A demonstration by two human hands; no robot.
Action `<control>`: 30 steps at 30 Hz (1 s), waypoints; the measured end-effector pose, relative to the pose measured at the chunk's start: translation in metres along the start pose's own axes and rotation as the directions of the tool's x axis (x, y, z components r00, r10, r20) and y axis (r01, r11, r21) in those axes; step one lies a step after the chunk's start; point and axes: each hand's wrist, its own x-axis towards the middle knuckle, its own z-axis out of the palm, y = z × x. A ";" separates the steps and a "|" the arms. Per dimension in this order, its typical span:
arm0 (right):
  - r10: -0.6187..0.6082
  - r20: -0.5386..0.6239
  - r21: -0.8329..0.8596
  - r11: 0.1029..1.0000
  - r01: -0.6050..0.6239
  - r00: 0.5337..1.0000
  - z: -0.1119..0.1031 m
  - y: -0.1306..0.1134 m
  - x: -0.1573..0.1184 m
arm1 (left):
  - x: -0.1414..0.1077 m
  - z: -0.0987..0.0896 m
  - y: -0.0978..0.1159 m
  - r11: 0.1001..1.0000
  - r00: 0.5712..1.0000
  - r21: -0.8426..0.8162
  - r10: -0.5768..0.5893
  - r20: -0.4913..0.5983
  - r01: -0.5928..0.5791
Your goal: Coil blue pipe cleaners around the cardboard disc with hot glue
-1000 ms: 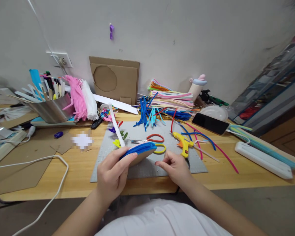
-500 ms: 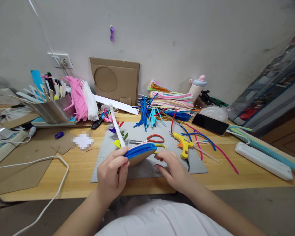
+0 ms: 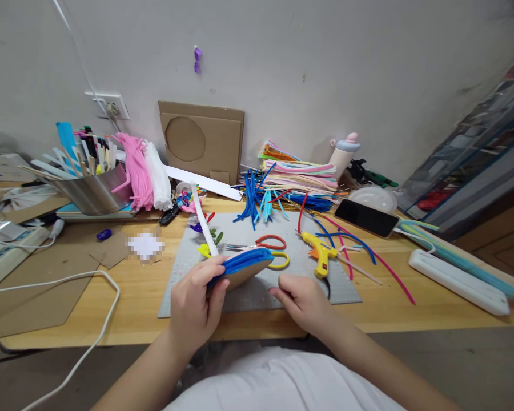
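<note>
My left hand (image 3: pixel 196 308) grips a round cardboard disc covered with blue pipe cleaners (image 3: pixel 245 262), held tilted over the grey cutting mat (image 3: pixel 282 291). A white pipe cleaner (image 3: pixel 202 220) sticks up and back from the disc beside my left thumb. My right hand (image 3: pixel 305 299) hovers just right of the disc with its fingers loosely curled and nothing in it. Scissors with one red and one yellow handle (image 3: pixel 269 250) lie on the mat behind the disc. A yellow glue gun (image 3: pixel 319 251) rests to the right of them.
Loose blue, red and pink pipe cleaners (image 3: pixel 257 200) and stacked bundles (image 3: pixel 300 171) lie at the back. A metal tub of sticks (image 3: pixel 89 191), pink and white bundles (image 3: pixel 143 171), a phone (image 3: pixel 366 216), a cardboard sheet (image 3: pixel 201 140) and a white cable (image 3: pixel 89 279) surround the mat.
My right hand touched the disc's right edge half a second ago and has now drawn back a little toward me. My left hand keeps the disc in nearly the same place.
</note>
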 end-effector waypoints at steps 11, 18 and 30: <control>-0.100 -0.277 0.136 0.981 0.142 0.956 -0.010 0.003 0.005 | 0.014 -0.005 0.018 0.979 0.967 0.104 -0.190 0.172 0.174; -0.190 -0.243 0.142 0.963 0.229 0.951 -0.021 -0.013 0.008 | 0.019 -0.009 0.023 0.983 0.959 0.176 -0.093 0.267 0.046; -0.189 0.006 0.310 0.934 0.178 0.982 -0.002 -0.024 0.009 | 0.050 -0.032 0.043 0.908 0.791 0.313 0.033 0.611 -0.280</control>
